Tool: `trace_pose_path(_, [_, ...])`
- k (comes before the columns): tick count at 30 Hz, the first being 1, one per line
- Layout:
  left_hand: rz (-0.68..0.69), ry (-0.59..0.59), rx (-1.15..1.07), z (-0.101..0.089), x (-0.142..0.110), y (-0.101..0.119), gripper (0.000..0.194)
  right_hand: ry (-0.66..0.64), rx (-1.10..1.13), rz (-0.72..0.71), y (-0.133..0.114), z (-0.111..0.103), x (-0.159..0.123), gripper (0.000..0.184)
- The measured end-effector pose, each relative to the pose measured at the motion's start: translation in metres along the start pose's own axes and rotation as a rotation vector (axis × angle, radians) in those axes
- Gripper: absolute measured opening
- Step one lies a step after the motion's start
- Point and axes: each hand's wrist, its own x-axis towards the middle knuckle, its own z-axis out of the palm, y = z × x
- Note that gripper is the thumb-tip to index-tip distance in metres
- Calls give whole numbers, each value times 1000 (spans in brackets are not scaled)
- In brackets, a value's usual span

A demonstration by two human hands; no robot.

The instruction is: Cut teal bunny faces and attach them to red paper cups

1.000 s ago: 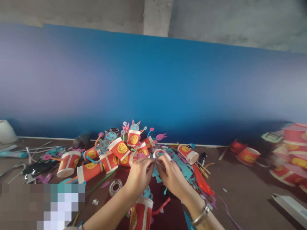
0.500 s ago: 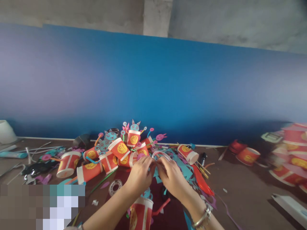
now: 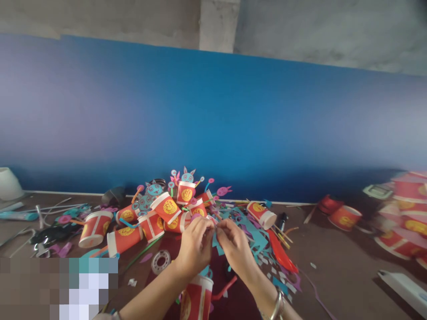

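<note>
My left hand [image 3: 196,240] and my right hand [image 3: 233,240] are raised close together over the middle of the table. Both have fingers pinched, with the fingertips nearly touching. What they pinch is too small to make out. A sliver of something pale and reddish [image 3: 211,218] shows just behind the fingertips. Below my left forearm a red paper cup [image 3: 196,298] stands upright, with a red straw [image 3: 224,288] sticking out to its right. A light-blue paper piece [image 3: 207,271] rises behind its rim, partly hidden by my left hand.
Several red cups [image 3: 167,208] with paper faces and straws are heaped behind my hands. Left of my wrist lies a white ring-shaped reel [image 3: 160,261]. Blue paper scraps [image 3: 256,233] and a red glossy strip [image 3: 282,252] lie right. Stacked cups [image 3: 408,218] stand far right.
The curved, clear-and-reddish band that arched behind my right fingers is no longer seen there. My fingertips have drawn slightly apart, and my right wrist has shifted a little to the left.
</note>
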Motion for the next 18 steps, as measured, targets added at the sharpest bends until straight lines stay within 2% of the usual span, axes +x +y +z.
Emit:
trace_pose_path(2, [-246, 18, -221, 0, 5, 1, 14, 22, -192, -47, 8, -5, 3, 10])
trace_pose_path(5, [-562, -10, -500, -2, 14, 2, 24, 20, -642, -82, 28, -21, 12, 12])
trace_pose_path(7, [-654, -57, -579, -3, 18, 1, 31, 42, -898, -49, 43, -31, 18, 16])
trace_pose_path(9, [-684, -91, -593, -4, 20, 0, 34, 59, -962, -18, 55, -40, 21, 20])
trace_pose_path(12, [-701, -133, -578, -5, 20, 0, 34, 93, -977, -1, 58, -45, 22, 16])
trace_pose_path(14, [-713, -154, -583, -4, 19, 0, 35, 83, -859, -20, 51, -43, 22, 11])
trace_pose_path(16, [-693, -162, -592, -4, 18, 0, 36, 25, -552, -7, 40, -38, 22, 15])
trace_pose_path(18, [-661, -170, -590, -3, 17, -1, 36, -25, -204, 95, 29, -33, 22, 22])
